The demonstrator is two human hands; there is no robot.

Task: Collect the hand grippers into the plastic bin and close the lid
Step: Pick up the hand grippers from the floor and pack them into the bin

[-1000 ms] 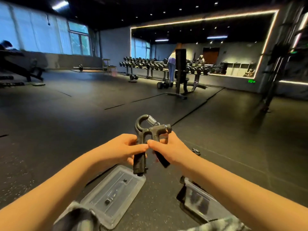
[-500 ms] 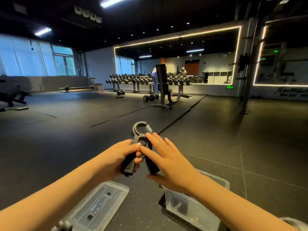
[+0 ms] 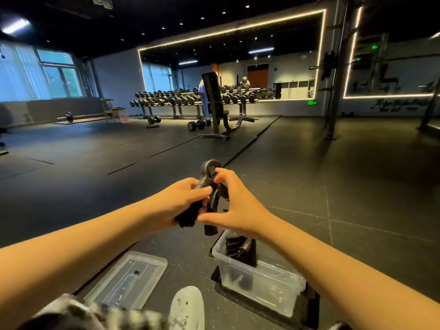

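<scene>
The left hand point(image 3: 181, 203) grips one handle of a black hand gripper point(image 3: 215, 198) and the right hand point(image 3: 238, 206) pinches its top, just above the plastic bin point(image 3: 262, 289). With other grippers point(image 3: 240, 248) already inside, I'd judge collecting well along, though the lid point(image 3: 128, 279) lies off on the floor. The green wall sign point(image 3: 312, 102) and dark wall script point(image 3: 400, 106) are unreadable.

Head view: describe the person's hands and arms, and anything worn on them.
The left hand and right hand are bare: no gloves, and no rings show. The left forearm and right forearm are uncovered too, with no sleeve, watch or bracelet on the parts in view. No tattoos or markings show.
</scene>
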